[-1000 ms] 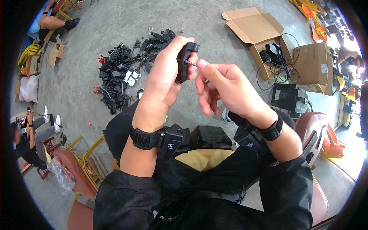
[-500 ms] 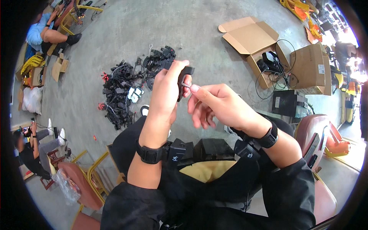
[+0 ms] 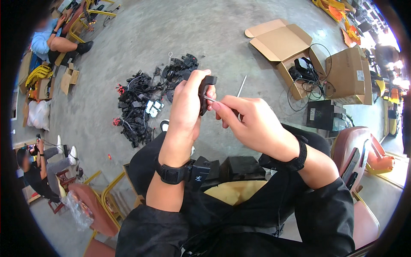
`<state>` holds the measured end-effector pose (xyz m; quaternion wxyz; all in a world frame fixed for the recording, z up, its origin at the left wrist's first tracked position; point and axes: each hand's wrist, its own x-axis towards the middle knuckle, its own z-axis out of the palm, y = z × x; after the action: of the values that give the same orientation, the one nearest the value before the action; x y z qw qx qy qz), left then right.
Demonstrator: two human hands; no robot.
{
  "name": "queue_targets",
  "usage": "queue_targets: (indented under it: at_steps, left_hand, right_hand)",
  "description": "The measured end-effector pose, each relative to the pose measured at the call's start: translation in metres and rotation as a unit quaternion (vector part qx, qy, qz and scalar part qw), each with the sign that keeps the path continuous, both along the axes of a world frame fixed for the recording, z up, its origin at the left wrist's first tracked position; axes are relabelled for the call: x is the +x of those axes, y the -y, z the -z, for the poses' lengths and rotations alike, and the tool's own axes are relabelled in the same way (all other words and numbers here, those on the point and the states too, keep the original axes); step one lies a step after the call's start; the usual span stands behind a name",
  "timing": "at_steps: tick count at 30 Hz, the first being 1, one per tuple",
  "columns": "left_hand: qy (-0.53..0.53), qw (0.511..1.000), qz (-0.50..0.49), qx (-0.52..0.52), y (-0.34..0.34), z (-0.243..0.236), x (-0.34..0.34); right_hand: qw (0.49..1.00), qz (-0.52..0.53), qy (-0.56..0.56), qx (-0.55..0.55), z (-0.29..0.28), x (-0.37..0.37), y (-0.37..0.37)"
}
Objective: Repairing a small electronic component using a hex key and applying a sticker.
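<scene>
Left hand [image 3: 185,103] is gripping a black part [image 3: 204,93] at 12 o'clock from centre, right hand [image 3: 252,122] pinching a thin metal tool [image 3: 209,99] against it (screw-turning step, I'd guess), so next needs steady twisting.

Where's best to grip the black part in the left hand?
Probably grip the black part by its top end, from the upper right: that end juts out of the left hand, while the right hand holds a metal rod lower down.
</scene>
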<state>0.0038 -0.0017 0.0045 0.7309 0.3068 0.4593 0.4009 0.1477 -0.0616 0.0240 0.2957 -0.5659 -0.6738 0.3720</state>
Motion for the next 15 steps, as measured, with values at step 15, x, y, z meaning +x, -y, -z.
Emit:
queue_targets:
  at_steps: [15]
  left_hand:
    - [-0.032,0.999,-0.003,0.0,0.001,-0.005,0.001]
  right_hand:
    - [0.936,-0.002,0.202,0.289,0.014,0.002,-0.002]
